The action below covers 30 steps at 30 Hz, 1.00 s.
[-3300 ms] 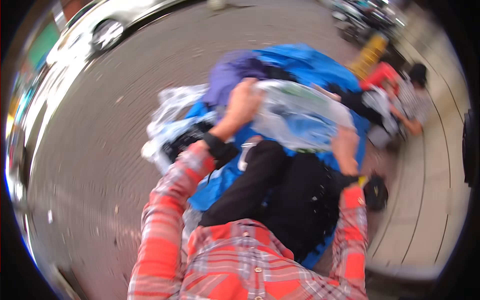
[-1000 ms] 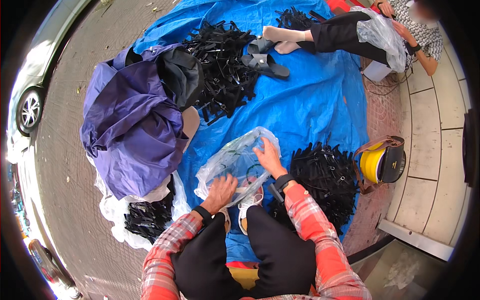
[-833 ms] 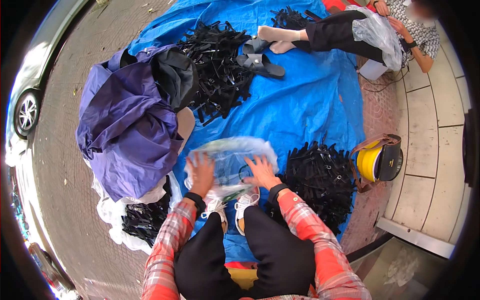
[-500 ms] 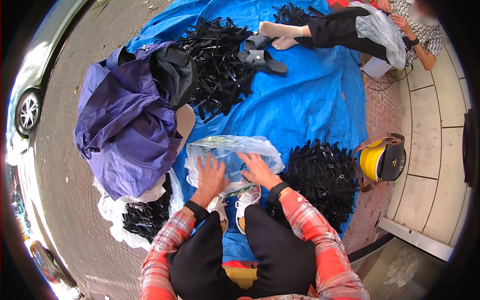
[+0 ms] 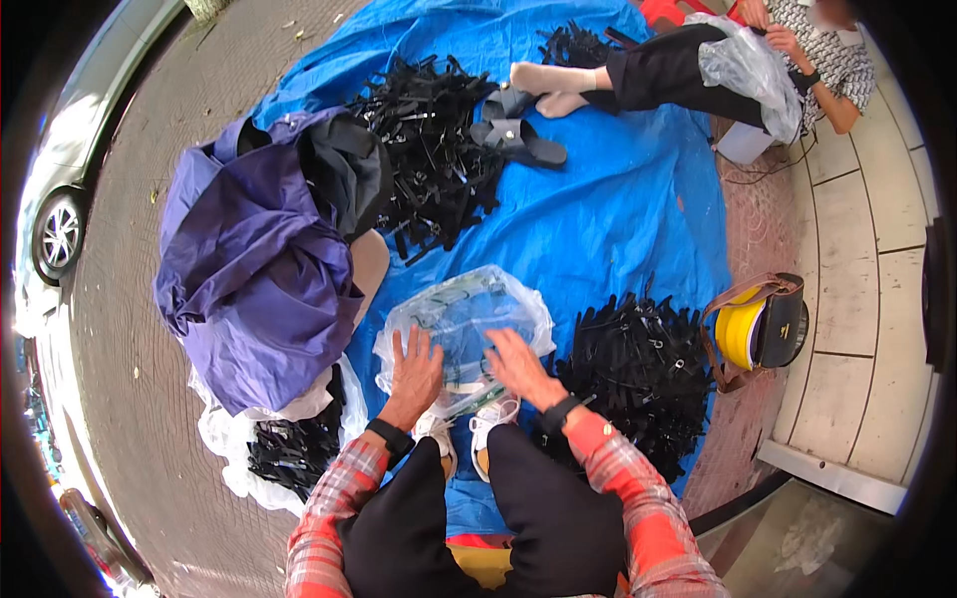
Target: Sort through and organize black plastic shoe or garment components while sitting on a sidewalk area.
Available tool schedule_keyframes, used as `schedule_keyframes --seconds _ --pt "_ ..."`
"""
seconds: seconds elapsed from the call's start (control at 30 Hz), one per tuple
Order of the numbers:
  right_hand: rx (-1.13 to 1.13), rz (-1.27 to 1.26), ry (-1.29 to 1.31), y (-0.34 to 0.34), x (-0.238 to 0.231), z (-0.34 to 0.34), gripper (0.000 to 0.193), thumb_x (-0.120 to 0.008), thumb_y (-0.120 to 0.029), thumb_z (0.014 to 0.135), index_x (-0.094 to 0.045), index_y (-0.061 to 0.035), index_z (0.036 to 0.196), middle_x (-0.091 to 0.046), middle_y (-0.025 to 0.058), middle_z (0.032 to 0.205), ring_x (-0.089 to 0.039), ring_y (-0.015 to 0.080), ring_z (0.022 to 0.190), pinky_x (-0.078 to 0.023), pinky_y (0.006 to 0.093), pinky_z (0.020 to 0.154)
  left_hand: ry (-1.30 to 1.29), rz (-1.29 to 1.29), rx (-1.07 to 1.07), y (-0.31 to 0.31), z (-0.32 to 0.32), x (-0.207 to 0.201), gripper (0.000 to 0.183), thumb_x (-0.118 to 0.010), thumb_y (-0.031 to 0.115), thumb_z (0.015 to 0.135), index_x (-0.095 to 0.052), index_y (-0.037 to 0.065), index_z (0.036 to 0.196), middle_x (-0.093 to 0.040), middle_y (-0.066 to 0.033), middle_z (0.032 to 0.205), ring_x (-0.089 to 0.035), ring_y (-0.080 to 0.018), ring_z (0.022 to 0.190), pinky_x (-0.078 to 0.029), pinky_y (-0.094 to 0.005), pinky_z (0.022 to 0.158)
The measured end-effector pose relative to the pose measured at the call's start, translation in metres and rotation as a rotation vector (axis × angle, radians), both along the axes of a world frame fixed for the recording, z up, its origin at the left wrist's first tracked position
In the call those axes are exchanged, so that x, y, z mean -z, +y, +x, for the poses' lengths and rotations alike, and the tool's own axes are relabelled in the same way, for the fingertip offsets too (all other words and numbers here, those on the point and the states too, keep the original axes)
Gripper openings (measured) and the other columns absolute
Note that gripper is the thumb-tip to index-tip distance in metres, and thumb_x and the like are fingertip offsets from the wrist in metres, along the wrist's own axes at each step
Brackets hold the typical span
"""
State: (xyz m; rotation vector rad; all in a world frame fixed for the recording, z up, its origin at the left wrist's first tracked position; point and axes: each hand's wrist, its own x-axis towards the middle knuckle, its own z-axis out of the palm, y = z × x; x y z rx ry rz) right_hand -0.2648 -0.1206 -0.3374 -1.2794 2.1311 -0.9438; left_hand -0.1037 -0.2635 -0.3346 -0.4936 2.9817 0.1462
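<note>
Spreading both hands over the clear plastic bag [image 5: 478, 299], the person sits with it on the blue tarp [image 5: 608, 209], just in front of the white shoes [image 5: 490, 424]. Compared with 3.3 s ago, when the bag hung stretched between the two hands, it is now down on the tarp. Compared with 1.0 s ago, the right hand [image 5: 520, 367] is off the bag's right rim and lies lower, nearly level with the left hand [image 5: 417, 374]. Judgement: the film is being managed by flat hands, not by a firm grip.

Finger state: left fingers fanned and fairly straight; right fingers apart, reaching inward, slightly bent. No pinch seen on either side. Whether the fingertips press the film cannot be told.

Materials: bag film thin, glossy, see-through, with green print; outline roundish and puckered, blue showing through. Tarp smooth, creased in long soft folds. Black strap pile [image 5: 638, 369] to the right: matted, narrow bands with small shiny metal bits. Larger strap heap [image 5: 439, 140] farther off, similar tangle, near dark sandals [image 5: 528, 145]. Purple cloth [image 5: 254, 249] at left: slick, heavily crumpled, rounded bulk. Below it, milky crinkled plastic [image 5: 224, 439] holds more black straps [image 5: 294, 448].
</note>
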Motion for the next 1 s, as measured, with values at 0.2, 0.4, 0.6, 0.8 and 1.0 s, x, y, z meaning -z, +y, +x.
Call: schedule_keyframes --seconds 0.2,0.4,0.6,0.8,1.0 --pt "0.071 -0.088 -0.090 0.051 -0.050 0.031 0.022 -0.057 -0.004 0.082 -0.055 -0.0001 0.104 -0.056 0.0175 0.094 -0.056 0.0371 0.088 -0.047 0.0406 0.075 0.119 0.303 0.065 0.018 0.010 -0.044 0.035 -0.065 0.024 0.077 -0.057 0.007 0.105 -0.051 -0.0171 0.117 -0.042 -0.0332 0.119 -0.023 -0.0544 0.104" --pt "0.280 0.198 -0.367 0.124 -0.046 0.051 0.023 -0.053 -0.013 0.083 -0.060 0.0016 0.099 -0.063 0.0180 0.088 -0.063 0.0292 0.083 -0.049 0.0384 0.074 0.140 0.327 0.025 0.017 0.016 -0.041 0.037 -0.065 0.030 0.078 -0.058 0.005 0.104 -0.049 -0.0183 0.119 -0.044 -0.0368 0.114 -0.030 -0.0505 0.099" --pt "0.528 0.221 -0.459 0.178 -0.058 0.072 0.020 -0.054 -0.008 0.083 -0.061 0.0003 0.100 -0.065 0.0149 0.090 -0.064 0.0264 0.084 -0.050 0.0350 0.075 0.005 0.231 -0.790 -0.019 0.019 0.001 0.094 -0.073 0.040 0.067 -0.023 0.008 0.140 -0.037 -0.0243 0.134 -0.032 -0.0450 0.125 -0.026 -0.0587 0.099" --pt "0.666 0.224 -0.177 0.211 -0.057 0.038 0.017 -0.054 -0.003 0.081 -0.059 0.0001 0.097 -0.061 0.0162 0.092 -0.062 0.0301 0.086 -0.050 0.0373 0.075 -0.115 0.459 -0.843 -0.043 0.042 0.043 0.046 -0.068 0.028 0.068 -0.058 -0.004 0.099 -0.062 -0.0264 0.101 -0.061 -0.0374 0.097 -0.046 -0.0438 0.082" --pt "0.493 0.093 0.136 0.191 -0.058 -0.025 0.022 -0.052 0.001 0.077 -0.054 -0.0007 0.100 -0.053 0.0150 0.096 -0.054 0.0347 0.090 -0.046 0.0410 0.076 0.014 0.405 -0.895 -0.034 0.058 0.041 0.049 -0.066 0.033 0.073 -0.057 -0.007 0.099 -0.063 -0.0267 0.098 -0.061 -0.0384 0.093 -0.046 -0.0433 0.082"
